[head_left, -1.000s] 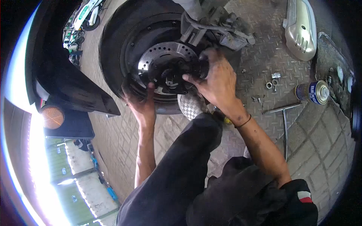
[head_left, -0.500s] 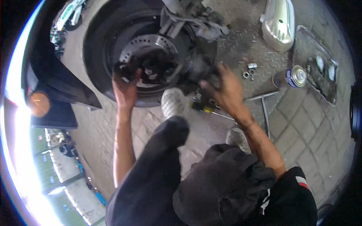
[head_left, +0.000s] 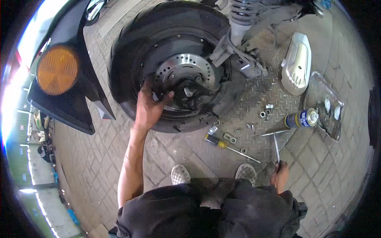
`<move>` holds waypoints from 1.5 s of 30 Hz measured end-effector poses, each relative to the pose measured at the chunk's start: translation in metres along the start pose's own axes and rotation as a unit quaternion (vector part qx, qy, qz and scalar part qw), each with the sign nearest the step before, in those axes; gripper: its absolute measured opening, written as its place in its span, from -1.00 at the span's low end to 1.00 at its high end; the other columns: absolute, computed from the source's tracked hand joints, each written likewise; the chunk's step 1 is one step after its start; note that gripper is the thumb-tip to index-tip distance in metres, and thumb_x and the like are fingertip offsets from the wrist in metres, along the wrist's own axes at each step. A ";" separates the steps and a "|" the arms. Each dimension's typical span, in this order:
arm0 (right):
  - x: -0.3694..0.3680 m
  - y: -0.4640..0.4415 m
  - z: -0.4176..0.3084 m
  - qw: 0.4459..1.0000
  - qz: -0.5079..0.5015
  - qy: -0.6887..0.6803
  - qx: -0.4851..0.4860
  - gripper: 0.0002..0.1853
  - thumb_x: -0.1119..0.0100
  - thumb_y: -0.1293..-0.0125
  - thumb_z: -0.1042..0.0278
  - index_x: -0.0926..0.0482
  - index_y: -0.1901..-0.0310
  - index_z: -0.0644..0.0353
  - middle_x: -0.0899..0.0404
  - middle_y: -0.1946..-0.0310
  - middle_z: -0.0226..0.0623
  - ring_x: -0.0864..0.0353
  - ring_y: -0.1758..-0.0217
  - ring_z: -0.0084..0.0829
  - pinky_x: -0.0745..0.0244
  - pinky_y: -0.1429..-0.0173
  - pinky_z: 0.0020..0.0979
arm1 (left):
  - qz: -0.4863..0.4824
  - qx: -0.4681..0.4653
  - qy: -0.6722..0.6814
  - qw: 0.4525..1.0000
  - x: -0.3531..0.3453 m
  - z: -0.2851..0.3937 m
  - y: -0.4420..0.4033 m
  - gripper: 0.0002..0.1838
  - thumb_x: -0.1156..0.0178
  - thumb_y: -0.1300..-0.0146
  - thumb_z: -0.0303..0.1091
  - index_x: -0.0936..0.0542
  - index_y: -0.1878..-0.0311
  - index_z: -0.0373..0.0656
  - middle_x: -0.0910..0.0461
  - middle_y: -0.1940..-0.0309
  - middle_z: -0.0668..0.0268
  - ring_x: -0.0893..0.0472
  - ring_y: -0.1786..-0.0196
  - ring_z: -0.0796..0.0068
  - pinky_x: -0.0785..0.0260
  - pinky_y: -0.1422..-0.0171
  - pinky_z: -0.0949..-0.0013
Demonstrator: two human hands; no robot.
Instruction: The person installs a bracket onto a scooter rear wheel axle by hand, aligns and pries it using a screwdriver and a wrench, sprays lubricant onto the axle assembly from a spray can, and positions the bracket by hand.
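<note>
A large tyred wheel point(head_left: 131, 59) with a drilled brake disc point(head_left: 206, 69) fills the upper middle. My left hand point(head_left: 150, 105) grips a dark part at the left of the hub, its fingers partly hidden behind the part. At the lower right, my right hand point(head_left: 280, 174) is closed round the lower end of a T-shaped wrench point(head_left: 276, 146). The wrench's crossbar lies near a spray can point(head_left: 301, 119). A yellow and black screwdriver point(head_left: 222, 144) rests on the ground below the wheel, beside a small slotted metal plate point(head_left: 229, 137).
A shock absorber point(head_left: 242, 14) comes down to the wheel's right. A silver cover point(head_left: 297, 65) and a dirty tray point(head_left: 337, 123) lie at the right, with nuts point(head_left: 262, 114) nearby. An orange reflector point(head_left: 58, 70) on black bodywork is at the left.
My right hand has left the hub area, moved down and right, and taken hold of the T-shaped wrench. My left hand stays at the hub's left. The view has shifted and both shoes now show.
</note>
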State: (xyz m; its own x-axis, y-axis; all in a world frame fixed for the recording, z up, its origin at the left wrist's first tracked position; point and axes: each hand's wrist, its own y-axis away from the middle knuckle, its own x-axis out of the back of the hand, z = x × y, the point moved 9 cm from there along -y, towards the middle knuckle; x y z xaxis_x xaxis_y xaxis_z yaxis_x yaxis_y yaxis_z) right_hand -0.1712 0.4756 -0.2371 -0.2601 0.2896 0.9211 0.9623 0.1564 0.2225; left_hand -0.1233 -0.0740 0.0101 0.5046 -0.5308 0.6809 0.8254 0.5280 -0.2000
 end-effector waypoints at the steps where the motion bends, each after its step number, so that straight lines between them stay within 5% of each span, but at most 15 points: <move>1: 0.009 0.005 -0.008 0.997 -0.022 -0.062 -0.031 -0.62 -0.12 -0.47 0.28 -0.52 -0.16 0.39 -0.59 -0.03 0.22 -0.61 -0.08 0.12 -0.47 -0.16 -0.02 | 0.003 0.000 0.006 1.000 0.000 -0.002 0.001 -0.27 -0.46 -0.20 -0.29 -0.40 -0.32 -0.51 -0.64 -0.10 -0.22 -0.65 -0.18 0.05 -0.42 -0.30 0.16; 3: 0.018 0.009 -0.038 0.990 -0.038 -0.122 -0.061 -0.64 -0.08 -0.51 0.26 -0.55 -0.13 0.39 -0.62 0.05 0.20 -0.64 -0.01 0.08 -0.49 -0.11 -0.06 | 0.006 -0.028 -0.032 0.999 0.000 -0.002 -0.001 -0.29 -0.45 -0.20 -0.30 -0.41 -0.32 -0.49 -0.64 -0.08 -0.23 -0.65 -0.17 -0.03 -0.43 -0.28 0.14; 6: 0.047 0.007 -0.150 0.927 -0.036 -0.334 0.166 -0.61 0.03 -0.58 0.15 -0.55 -0.06 0.39 -0.61 0.23 0.02 -0.58 0.22 -0.13 -0.44 0.12 -0.16 | 0.027 -0.061 -0.019 0.998 0.002 0.000 0.001 -0.33 -0.45 -0.20 -0.32 -0.44 -0.30 -0.44 -0.65 -0.06 -0.21 -0.66 -0.16 -0.08 -0.45 -0.27 0.11; 14: 0.040 -0.004 -0.280 0.888 -0.010 -0.315 0.336 -0.69 0.13 -0.62 0.21 -0.45 -0.08 0.31 -0.54 0.31 -0.31 -0.45 0.34 -0.50 -0.37 0.29 -0.40 | 0.014 -0.043 0.040 0.998 0.002 -0.007 -0.001 -0.38 -0.45 -0.19 -0.35 -0.46 -0.26 -0.38 -0.66 -0.05 -0.18 -0.65 -0.19 -0.10 -0.44 -0.29 0.08; 17: 0.028 -0.014 -0.276 0.874 -0.016 -0.417 0.248 -0.70 0.01 -0.55 0.21 -0.47 0.13 0.36 -0.47 0.45 -0.07 -0.46 0.49 -0.18 -0.31 0.41 -0.21 | 0.063 -0.098 -0.018 0.993 0.008 0.003 -0.003 -0.37 -0.45 -0.18 -0.34 -0.46 -0.27 -0.38 -0.65 -0.04 -0.21 -0.64 -0.19 -0.14 -0.44 -0.28 0.06; 20: 0.046 0.008 -0.270 0.782 0.181 -0.474 0.362 -0.68 0.05 -0.56 0.16 -0.47 0.13 0.31 -0.43 0.55 -0.17 -0.44 0.51 -0.27 -0.30 0.41 -0.24 | 0.041 -0.036 0.018 0.998 0.002 -0.006 0.003 -0.33 -0.45 -0.18 -0.33 -0.43 -0.31 -0.38 -0.64 -0.05 -0.24 -0.61 -0.19 -0.22 -0.44 -0.28 0.04; 23: 0.027 0.005 -0.265 0.825 0.150 -0.360 0.410 -0.52 0.15 -0.64 0.04 -0.42 -0.13 0.41 -0.53 0.08 -0.16 -0.51 0.11 -0.39 -0.47 0.20 -0.34 | 0.047 -0.055 -0.002 0.997 0.004 0.000 0.002 -0.32 -0.45 -0.18 -0.33 -0.42 -0.31 -0.39 -0.63 -0.06 -0.25 -0.60 -0.20 -0.22 -0.44 -0.27 0.03; 24: 0.023 -0.002 -0.260 0.847 0.093 -0.393 0.346 -0.56 0.04 -0.56 0.14 -0.40 -0.17 0.43 -0.50 0.30 -0.20 -0.45 0.33 -0.37 -0.36 0.33 -0.31 | 0.047 -0.062 -0.003 0.997 0.002 -0.004 0.001 -0.32 -0.45 -0.18 -0.33 -0.42 -0.31 -0.39 -0.63 -0.06 -0.25 -0.60 -0.20 -0.22 -0.44 -0.27 0.03; 27: 0.049 0.019 -0.264 0.829 0.200 -0.379 0.359 -0.68 -0.10 -0.45 0.37 -0.43 -0.11 0.39 -0.43 0.58 -0.25 -0.39 0.58 -0.33 -0.24 0.51 -0.27 | 0.065 -0.083 -0.059 0.993 -0.002 -0.013 0.009 -0.31 -0.45 -0.17 -0.34 -0.42 -0.31 -0.40 -0.63 -0.07 -0.25 -0.60 -0.21 -0.21 -0.44 -0.28 0.03; 33: 0.021 0.001 -0.269 0.879 0.021 -0.340 0.334 -0.80 -0.01 -0.48 0.42 -0.49 -0.03 0.31 -0.45 0.50 -0.01 -0.44 0.52 -0.25 -0.36 0.39 -0.18 | 0.059 -0.047 -0.032 0.997 0.001 -0.005 0.001 -0.29 -0.46 -0.17 -0.28 -0.41 -0.33 -0.38 -0.62 -0.09 -0.23 -0.56 -0.23 -0.27 -0.39 -0.33 0.01; 35: 0.017 0.022 -0.228 0.886 0.110 -0.282 0.352 -0.78 -0.03 -0.52 0.34 -0.53 0.01 0.31 -0.52 0.47 0.01 -0.54 0.42 -0.26 -0.43 0.28 -0.20 | 0.040 0.000 -0.034 0.999 -0.005 -0.009 0.010 -0.30 -0.44 -0.18 -0.29 -0.41 -0.33 -0.37 -0.54 -0.18 -0.25 -0.47 -0.30 -0.31 -0.32 -0.38 -0.09; 37: 0.013 0.004 -0.170 0.890 0.077 -0.408 0.189 -0.62 0.05 -0.60 0.17 -0.51 -0.12 0.37 -0.61 0.31 -0.07 -0.53 0.28 -0.38 -0.44 0.12 -0.25 | 0.173 -0.076 -0.232 0.954 0.007 0.020 0.022 -0.34 -0.41 -0.21 -0.27 -0.43 -0.32 -0.35 -0.42 -0.27 -0.25 -0.34 -0.35 -0.39 -0.22 -0.45 -0.19; 39: 0.007 -0.010 -0.114 0.945 0.019 -0.313 0.095 -0.61 0.01 -0.59 0.15 -0.55 -0.13 0.35 -0.63 0.31 -0.07 -0.50 0.23 -0.46 -0.45 0.09 -0.31 | 0.187 -0.080 -0.257 0.945 -0.001 0.020 0.030 -0.40 -0.38 -0.24 -0.23 -0.46 -0.29 -0.25 -0.34 -0.35 -0.15 -0.27 -0.36 -0.43 -0.12 -0.46 -0.38; 41: -0.006 -0.019 -0.053 0.965 0.070 -0.230 0.108 -0.66 -0.03 -0.57 0.21 -0.60 -0.11 0.31 -0.60 0.35 -0.01 -0.58 0.17 -0.30 -0.46 0.05 -0.25 | 0.069 -0.034 -0.321 0.944 -0.025 0.013 0.030 -0.44 -0.32 -0.32 -0.14 -0.47 -0.32 -0.15 -0.33 -0.41 -0.14 -0.19 -0.44 -0.58 0.08 -0.51 -0.51; 45: 0.012 -0.015 -0.037 0.995 -0.009 -0.099 0.023 -0.71 -0.12 -0.45 0.35 -0.61 -0.07 0.34 -0.68 0.11 0.15 -0.66 -0.01 0.14 -0.53 -0.08 -0.09 | 0.075 -0.014 -0.315 0.946 -0.034 0.009 0.033 -0.53 -0.26 -0.36 -0.17 -0.52 -0.30 -0.06 -0.39 -0.41 0.02 -0.22 -0.42 -0.55 0.12 -0.42 -0.68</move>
State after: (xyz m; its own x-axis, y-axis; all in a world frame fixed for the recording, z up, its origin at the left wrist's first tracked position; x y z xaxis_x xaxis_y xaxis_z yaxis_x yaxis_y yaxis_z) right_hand -0.1858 0.4413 -0.2177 -0.2915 0.4653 0.8358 0.9540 0.2055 0.2183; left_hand -0.1152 -0.0325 -0.0131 0.3721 0.0538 0.9266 0.7671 0.5442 -0.3396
